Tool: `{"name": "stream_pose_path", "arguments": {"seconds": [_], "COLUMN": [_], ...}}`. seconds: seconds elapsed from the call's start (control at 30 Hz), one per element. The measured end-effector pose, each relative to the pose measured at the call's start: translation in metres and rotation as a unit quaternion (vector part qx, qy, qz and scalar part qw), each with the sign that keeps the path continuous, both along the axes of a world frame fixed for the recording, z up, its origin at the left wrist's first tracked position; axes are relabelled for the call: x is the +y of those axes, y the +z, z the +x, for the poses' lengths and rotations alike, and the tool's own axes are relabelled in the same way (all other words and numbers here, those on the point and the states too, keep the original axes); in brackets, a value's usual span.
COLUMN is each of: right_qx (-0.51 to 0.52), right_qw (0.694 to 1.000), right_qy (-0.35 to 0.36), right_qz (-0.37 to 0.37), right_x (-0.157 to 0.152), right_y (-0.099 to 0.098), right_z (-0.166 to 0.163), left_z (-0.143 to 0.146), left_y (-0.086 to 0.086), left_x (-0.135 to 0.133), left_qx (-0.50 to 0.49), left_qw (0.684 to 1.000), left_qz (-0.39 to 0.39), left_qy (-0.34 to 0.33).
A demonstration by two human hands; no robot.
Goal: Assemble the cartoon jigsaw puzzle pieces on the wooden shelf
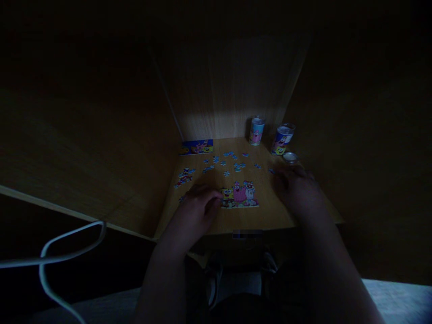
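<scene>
Several joined puzzle pieces (240,194) form a cartoon picture with yellow, pink and whitish figures near the table's front. My left hand (199,202) rests at its left edge, thumb and index finger closed on the border there; the other fingers are curled. My right hand (297,186) is over the table's right side, fingers bent downward in deep shadow. Close to its fingertips is a small blue puzzle piece (272,171); whether they touch it I cannot tell. Loose blue puzzle pieces (239,166) lie scattered behind the joined part, and a red-and-blue cluster of pieces (185,175) lies at the left.
Two cartoon-printed canisters, one pink-and-blue (256,131) and one blue-and-yellow (282,140), stand at the back right beside a round lid (290,157). A printed picture strip (197,146) lies back left. Wooden panels enclose the dim table (216,222). A white cable (72,231) loops at lower left.
</scene>
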State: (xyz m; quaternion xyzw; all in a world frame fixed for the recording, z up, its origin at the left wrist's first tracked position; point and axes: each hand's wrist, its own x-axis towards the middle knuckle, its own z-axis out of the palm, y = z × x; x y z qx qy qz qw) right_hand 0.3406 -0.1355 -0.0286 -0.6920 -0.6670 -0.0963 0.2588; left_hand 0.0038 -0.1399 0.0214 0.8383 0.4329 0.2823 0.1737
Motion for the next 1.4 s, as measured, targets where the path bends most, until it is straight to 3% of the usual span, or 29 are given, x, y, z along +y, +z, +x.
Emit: {"name": "stream_pose_path", "arguments": {"seconds": [0.1,0.27,0.47,0.73,1.4], "right_qx": [0.043,0.11,0.116,0.093,0.118], "right_qw": [0.997,0.968,0.925,0.932,0.917], "right_qy": [0.05,0.207,0.359,0.35,0.379], "right_qz": [0.043,0.087,0.048,-0.027,-0.041], "right_x": [-0.002,-0.011,-0.015,-0.013,-0.011], "right_y": [0.007,0.024,0.024,0.02,0.021], "right_z": [-0.003,-0.038,-0.091,-0.092,-0.093], "left_z": [-0.005,-0.003,-0.001,-0.001,0.0], "left_y": [0.004,0.001,-0.007,-0.01,-0.011], "left_x": [0.0,0.002,0.01,0.012,0.012], "left_qx": [-0.002,-0.009,-0.011,0.011,0.007], "left_qw": [1.0,0.999,0.998,0.998,0.998], "left_qz": [0.001,-0.009,-0.002,0.013,0.018], "left_qy": [-0.017,-0.044,-0.057,-0.067,-0.061]}}
